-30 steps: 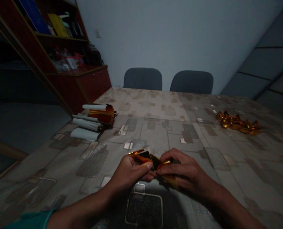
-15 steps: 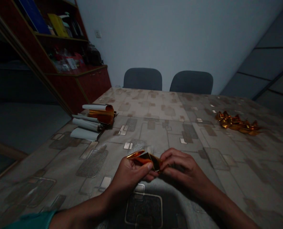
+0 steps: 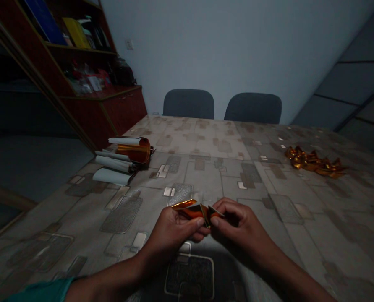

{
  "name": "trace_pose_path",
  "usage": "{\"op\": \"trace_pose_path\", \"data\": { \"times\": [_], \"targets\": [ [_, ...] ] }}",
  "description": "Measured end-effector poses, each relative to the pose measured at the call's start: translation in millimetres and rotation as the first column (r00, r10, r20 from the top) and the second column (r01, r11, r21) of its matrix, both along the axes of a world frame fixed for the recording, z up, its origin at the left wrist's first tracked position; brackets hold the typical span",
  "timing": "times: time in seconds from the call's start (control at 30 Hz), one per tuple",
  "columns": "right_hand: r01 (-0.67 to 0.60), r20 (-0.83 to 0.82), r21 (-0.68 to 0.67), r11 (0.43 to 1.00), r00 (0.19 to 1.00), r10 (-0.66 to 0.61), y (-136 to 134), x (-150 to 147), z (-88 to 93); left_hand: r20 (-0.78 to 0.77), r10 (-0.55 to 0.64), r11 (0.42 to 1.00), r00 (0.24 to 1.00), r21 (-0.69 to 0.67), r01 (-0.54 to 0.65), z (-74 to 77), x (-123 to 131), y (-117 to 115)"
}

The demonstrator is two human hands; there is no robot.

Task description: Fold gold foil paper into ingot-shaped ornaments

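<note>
A folded strip of shiny gold-orange foil sits between my hands, low in the head view, above the table's near edge. My left hand pinches its left part between thumb and fingers. My right hand holds its right end in the fingertips. The fingers hide part of the fold. Far to the right on the patterned tabletop lies a heap of crumpled gold foil pieces, well away from both hands.
Left on the table are a gold foil roll and white-backed sheets. A red-brown shelf cabinet stands beyond the left edge. Two dark chairs stand behind the far edge.
The foil is folded more compactly, and its lower flap no longer hangs below my right hand. My right hand has shifted slightly, now pinching the foil's right end.
</note>
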State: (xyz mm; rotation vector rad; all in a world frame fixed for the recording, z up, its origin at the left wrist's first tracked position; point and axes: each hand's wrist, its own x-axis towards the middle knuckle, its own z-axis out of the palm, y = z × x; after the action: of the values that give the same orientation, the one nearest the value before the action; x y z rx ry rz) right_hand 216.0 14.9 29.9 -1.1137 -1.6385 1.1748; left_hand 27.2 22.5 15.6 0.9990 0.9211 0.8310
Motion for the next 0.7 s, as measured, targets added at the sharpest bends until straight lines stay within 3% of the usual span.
{"op": "trace_pose_path", "data": {
  "times": [0.13, 0.33, 0.6, 0.7],
  "targets": [
    [0.006, 0.168, 0.092, 0.996, 0.985, -0.022, 0.8, -2.4, -0.1, 0.017, -0.035, 0.999, 0.999, -0.009, 0.035, -2.3, 1.2, -0.8],
    [-0.094, 0.306, 0.173, 0.98, 0.951, 0.037, 0.3, -0.2, -1.7, -0.005, -0.067, 0.998, 0.998, -0.014, 0.066, -3.3, 1.7, -1.1],
    [-0.202, 0.423, 0.258, 0.945, 0.903, 0.078, -1.3, 1.1, -7.4, -0.012, -0.074, 0.997, 0.997, -0.009, 0.074, -7.5, 1.4, -2.3],
    [-0.157, 0.395, 0.246, 0.957, 0.917, 0.049, -2.5, 0.8, -4.1, -0.03, -0.062, 0.998, 0.998, -0.013, 0.061, -5.0, 1.0, -0.6]
  ]
}}
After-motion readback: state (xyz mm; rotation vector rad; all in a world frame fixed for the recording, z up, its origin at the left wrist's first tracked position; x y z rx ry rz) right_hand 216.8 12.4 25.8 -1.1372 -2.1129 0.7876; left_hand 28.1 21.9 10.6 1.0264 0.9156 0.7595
